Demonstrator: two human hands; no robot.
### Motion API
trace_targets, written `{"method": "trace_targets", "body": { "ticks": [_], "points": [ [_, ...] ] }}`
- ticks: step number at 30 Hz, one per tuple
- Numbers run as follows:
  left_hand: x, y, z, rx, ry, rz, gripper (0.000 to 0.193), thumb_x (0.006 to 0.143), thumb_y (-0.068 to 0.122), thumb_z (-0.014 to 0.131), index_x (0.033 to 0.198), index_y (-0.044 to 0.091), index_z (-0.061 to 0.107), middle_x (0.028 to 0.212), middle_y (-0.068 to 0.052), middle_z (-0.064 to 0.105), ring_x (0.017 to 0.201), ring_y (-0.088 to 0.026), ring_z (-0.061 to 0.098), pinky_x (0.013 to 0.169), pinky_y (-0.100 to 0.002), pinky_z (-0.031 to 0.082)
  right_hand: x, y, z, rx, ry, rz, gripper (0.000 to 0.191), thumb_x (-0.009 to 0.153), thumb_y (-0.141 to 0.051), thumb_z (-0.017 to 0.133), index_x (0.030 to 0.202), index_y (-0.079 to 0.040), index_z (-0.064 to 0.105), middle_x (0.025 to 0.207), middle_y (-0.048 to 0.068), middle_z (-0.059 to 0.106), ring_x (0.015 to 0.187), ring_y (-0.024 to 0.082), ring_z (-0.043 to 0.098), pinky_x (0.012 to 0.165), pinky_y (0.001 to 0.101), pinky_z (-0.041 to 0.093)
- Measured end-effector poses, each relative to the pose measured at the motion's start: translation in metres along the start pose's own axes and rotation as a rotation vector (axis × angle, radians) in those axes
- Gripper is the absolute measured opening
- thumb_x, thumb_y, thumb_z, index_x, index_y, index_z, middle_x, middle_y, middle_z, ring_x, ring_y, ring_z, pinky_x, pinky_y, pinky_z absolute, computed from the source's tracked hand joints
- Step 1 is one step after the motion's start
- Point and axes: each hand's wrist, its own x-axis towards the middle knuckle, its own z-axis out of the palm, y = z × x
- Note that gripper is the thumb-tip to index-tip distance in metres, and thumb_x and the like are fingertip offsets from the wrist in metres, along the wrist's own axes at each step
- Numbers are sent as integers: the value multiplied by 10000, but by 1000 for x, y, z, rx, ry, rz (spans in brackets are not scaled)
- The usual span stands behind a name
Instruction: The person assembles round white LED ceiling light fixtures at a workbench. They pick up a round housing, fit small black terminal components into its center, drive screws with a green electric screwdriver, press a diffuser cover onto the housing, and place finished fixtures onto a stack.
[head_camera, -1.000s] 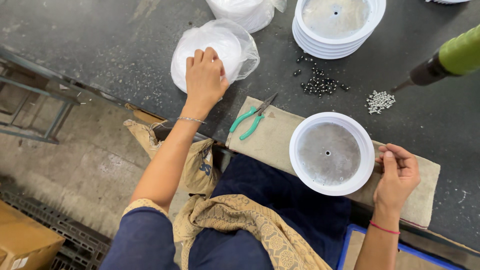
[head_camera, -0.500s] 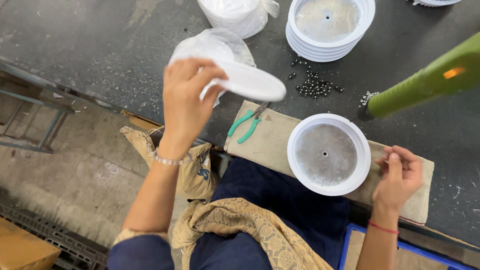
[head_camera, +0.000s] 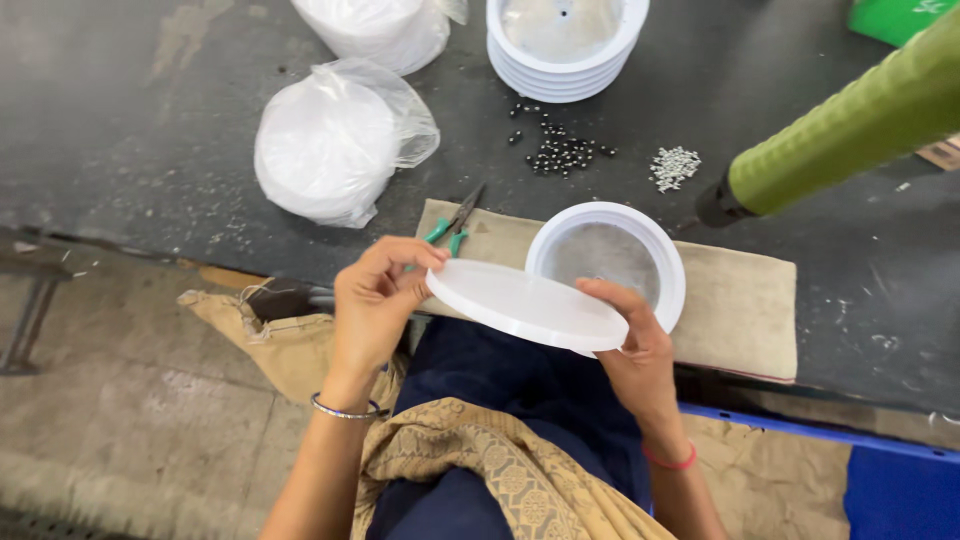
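Holding a white round disc (head_camera: 527, 306) between both hands, the person sits at the near edge of a dark worktable (head_camera: 150, 130). The left hand (head_camera: 378, 300) pinches the disc's rim at its 9 o'clock side, thumb on top and fingers curled beneath. The right hand (head_camera: 632, 345) grips the rim at the 4 o'clock side, fingers wrapped over the edge. The disc is tilted slightly, raised clear of the table and held above the lap.

Directly behind the disc, at its 1 o'clock, a white round housing (head_camera: 608, 262) with a grey metallic inside rests on a tan cloth pad (head_camera: 740, 310); the disc overlaps the housing's near rim in this view, and contact cannot be confirmed. Green-handled pliers (head_camera: 452, 228) lie on the pad's left end, at 11 o'clock from the disc.

Farther out at 12 o'clock, a stack of white housings (head_camera: 565, 50) stands on the table. Between that stack and the pad lies a scatter of small black beads (head_camera: 560, 155), with a small heap of silver screws (head_camera: 675, 166) just beside it at 3 o'clock. At 10 o'clock from the disc sits a clear plastic bag of white discs (head_camera: 335, 145), with a second bag (head_camera: 375, 28) beyond it. A green-sleeved power tool (head_camera: 850, 125) hangs in from 2 o'clock, its dark tip above the table near the pad's far edge.
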Motion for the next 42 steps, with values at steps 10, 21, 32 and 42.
{"method": "trace_targets", "body": {
  "ticks": [10, 21, 32, 42],
  "points": [
    [-10, 24, 28, 540, 26, 234, 326, 825, -37, 788, 1133, 53, 736, 1201, -93, 730, 1104, -189, 711, 965, -290, 554, -4, -43, -11, -397, 166, -135, 202, 932, 143, 620, 1057, -6, 675, 1071, 101, 749, 1063, 182, 731, 961, 287, 557],
    [-22, 51, 49, 441, -46, 109, 348, 875, -46, 743, 1179, 124, 761, 1155, -66, 700, 1034, -170, 708, 838, -263, 639, -33, -43, -32, -161, 196, -38, 284, 893, 104, 696, 1163, 23, 660, 1180, 91, 662, 992, 130, 692, 840, 256, 588],
    [-11, 24, 68, 567, -219, -197, 506, 892, 2, 672, 1355, 205, 687, 919, -51, 537, 806, -169, 529, 713, -289, 467, -39, -14, -60, -66, 321, 227, 371, 871, 51, 745, 1219, 25, 622, 1045, 99, 698, 939, 135, 683, 810, 290, 601],
    [-19, 14, 70, 519, -182, -205, 504, 882, -30, 668, 1333, 194, 700, 987, -45, 605, 821, -152, 571, 738, -255, 500, -47, -5, -70, -73, 350, 240, 267, 871, 73, 752, 1104, 16, 635, 1038, 77, 691, 945, 126, 680, 859, 272, 571]
  ]
}}
